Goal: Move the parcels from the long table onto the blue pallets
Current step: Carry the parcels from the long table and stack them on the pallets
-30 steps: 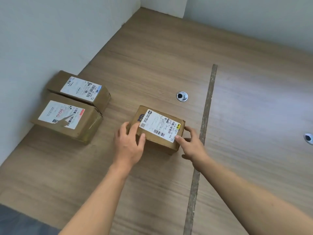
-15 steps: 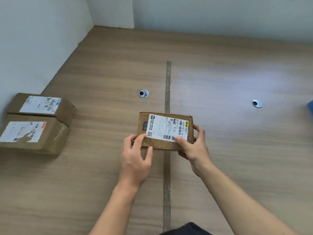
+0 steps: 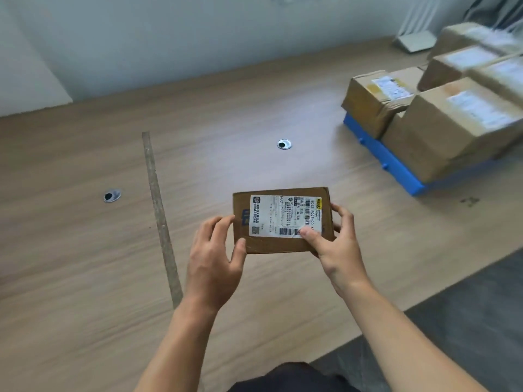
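Observation:
A small flat cardboard parcel (image 3: 263, 246) with a white shipping label is held above the long wooden table (image 3: 85, 250). My left hand (image 3: 215, 258) grips its left edge, thumb on the near side. My right hand (image 3: 336, 244) grips its right edge, thumb pressed on the label's barcode. A blue pallet (image 3: 387, 162) lies at the table's far right, loaded with several brown parcels (image 3: 441, 123).
Two round metal cable holes (image 3: 284, 144) (image 3: 112, 196) sit in the tabletop, and a rough seam strip (image 3: 158, 210) runs across it. White walls stand behind the table. Dark floor (image 3: 467, 329) shows at the lower right past the table's edge.
Both hands lifted the small parcel off the table and carried it right. The view swung right: the two parcels by the left wall left view and the loaded blue pallet came in.

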